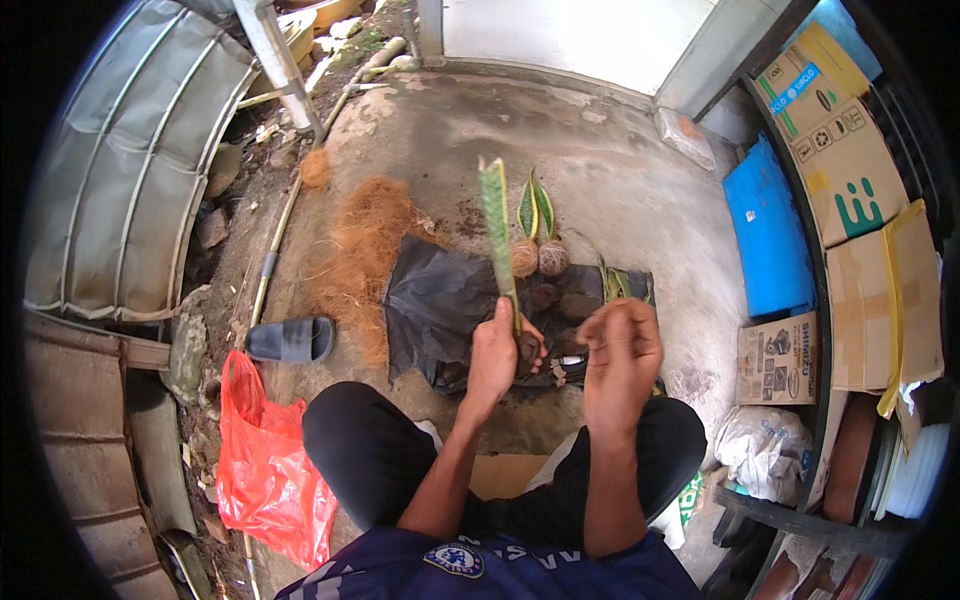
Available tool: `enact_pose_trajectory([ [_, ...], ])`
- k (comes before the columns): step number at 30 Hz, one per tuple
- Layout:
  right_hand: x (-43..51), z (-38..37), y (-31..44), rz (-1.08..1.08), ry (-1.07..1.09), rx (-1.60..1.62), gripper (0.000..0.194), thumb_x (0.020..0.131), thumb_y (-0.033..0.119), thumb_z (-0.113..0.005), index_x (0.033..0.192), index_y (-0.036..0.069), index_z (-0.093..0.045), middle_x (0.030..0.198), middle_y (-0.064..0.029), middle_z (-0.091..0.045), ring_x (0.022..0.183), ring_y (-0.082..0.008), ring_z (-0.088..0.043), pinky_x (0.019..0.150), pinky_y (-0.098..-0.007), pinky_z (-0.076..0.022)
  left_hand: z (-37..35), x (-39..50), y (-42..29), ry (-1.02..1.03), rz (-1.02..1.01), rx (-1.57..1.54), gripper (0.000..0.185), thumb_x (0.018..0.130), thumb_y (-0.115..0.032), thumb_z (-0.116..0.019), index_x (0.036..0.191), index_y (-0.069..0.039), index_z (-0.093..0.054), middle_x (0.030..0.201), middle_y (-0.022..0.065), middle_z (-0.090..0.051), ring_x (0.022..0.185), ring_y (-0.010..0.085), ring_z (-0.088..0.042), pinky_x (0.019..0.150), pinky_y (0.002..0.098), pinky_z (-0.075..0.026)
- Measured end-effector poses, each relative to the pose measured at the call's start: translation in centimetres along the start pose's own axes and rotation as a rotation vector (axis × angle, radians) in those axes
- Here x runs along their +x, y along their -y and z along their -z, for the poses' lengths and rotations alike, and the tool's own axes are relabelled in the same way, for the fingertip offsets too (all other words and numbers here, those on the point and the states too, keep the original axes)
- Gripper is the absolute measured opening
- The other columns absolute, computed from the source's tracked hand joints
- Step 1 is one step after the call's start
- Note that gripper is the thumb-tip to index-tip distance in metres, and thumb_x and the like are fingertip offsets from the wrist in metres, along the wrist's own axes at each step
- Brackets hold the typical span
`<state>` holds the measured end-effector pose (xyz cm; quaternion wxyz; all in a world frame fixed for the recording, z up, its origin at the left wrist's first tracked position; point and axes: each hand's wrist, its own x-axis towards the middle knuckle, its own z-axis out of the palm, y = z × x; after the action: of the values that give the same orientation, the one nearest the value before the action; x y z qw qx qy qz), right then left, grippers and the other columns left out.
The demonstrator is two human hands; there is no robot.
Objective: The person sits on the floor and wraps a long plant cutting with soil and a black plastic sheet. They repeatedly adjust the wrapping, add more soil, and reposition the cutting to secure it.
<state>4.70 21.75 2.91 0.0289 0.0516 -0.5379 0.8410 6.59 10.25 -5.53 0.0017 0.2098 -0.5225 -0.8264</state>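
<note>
My left hand point(496, 349) grips a snake plant point(496, 217) near its base, the long variegated leaf standing upright and a clump of dark soil point(529, 346) at its roots. To the right, my right hand point(621, 352) is raised with its fingers bent together; whether it holds anything thin cannot be told. Below both hands lies a black plastic sheet point(431, 300) with dark soil balls point(577, 306) on it. Just beyond the sheet stand two snake plants in a tan fibre-wrapped ball point(524, 257) and a darker string-wrapped ball point(553, 257). More variegated leaves point(618, 283) lie at the sheet's right end.
Loose orange-brown fibre point(364, 255) is heaped left of the sheet. Nearer are a black slide sandal point(291, 340) and a red plastic bag point(274, 465). Cardboard boxes point(847, 180) and a blue panel point(769, 232) line the right side. A pipe point(271, 255) runs along the left.
</note>
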Motion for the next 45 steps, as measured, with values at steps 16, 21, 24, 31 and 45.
enact_pose_trajectory([
  [16,-1.9,-8.8,-4.1,0.396,0.621,-0.951,0.021,0.088,0.008,-0.065,0.108,0.005,-0.07,0.114,-0.0148,-0.067,0.097,-0.0271,-0.069,0.089,-0.0384,-0.0521,-0.9,1.7,2.8,0.001,-0.01,0.023,0.073,0.104,-0.052,-0.02,0.086,0.004,-0.064,0.066,0.0136,-0.065,0.053,0.0242,-0.06,0.057,0.0333,-0.052],
  [21,-1.4,-8.2,-1.6,0.389,0.519,-0.779,0.02,0.086,0.003,-0.065,0.105,0.003,-0.07,0.106,-0.0139,-0.07,0.092,-0.0284,-0.069,0.083,-0.033,-0.0529,0.3,1.4,2.8,-0.003,0.037,0.002,0.075,0.102,-0.056,-0.016,0.083,0.001,-0.06,0.067,0.0102,-0.062,0.055,0.0208,-0.058,0.058,0.032,-0.05],
  [24,-0.4,-5.3,0.3,0.318,0.406,-0.816,0.018,0.086,0.001,-0.064,0.103,0.0,-0.07,0.091,-0.013,-0.07,0.082,-0.0223,-0.069,0.074,-0.0308,-0.0521,0.3,1.4,3.4,-0.016,-0.027,-0.073,0.076,0.101,-0.059,-0.013,0.08,-0.002,-0.058,0.066,0.0077,-0.059,0.055,0.0183,-0.056,0.056,0.0311,-0.049],
  [31,0.0,-1.0,2.3,0.129,0.345,-1.048,0.019,0.086,0.015,-0.067,0.102,0.005,-0.07,0.107,-0.0108,-0.067,0.097,-0.0294,-0.065,0.084,-0.0374,-0.0511,-1.6,-2.1,-1.8,-0.089,-0.108,-0.137,0.078,0.099,-0.064,-0.007,0.079,-0.006,-0.055,0.066,0.0037,-0.055,0.061,0.0134,-0.054,0.063,0.026,-0.045],
  [45,-0.8,-0.1,1.5,0.13,0.307,-0.899,0.01,0.085,0.007,-0.068,0.093,0.002,-0.066,0.094,-0.0091,-0.066,0.086,-0.025,-0.066,0.075,-0.0343,-0.0514,-1.4,-2.0,-1.0,-0.076,-0.247,0.074,0.081,0.101,-0.059,-0.01,0.077,0.001,-0.059,0.068,0.0109,-0.061,0.058,0.0187,-0.054,0.059,0.0304,-0.046],
])
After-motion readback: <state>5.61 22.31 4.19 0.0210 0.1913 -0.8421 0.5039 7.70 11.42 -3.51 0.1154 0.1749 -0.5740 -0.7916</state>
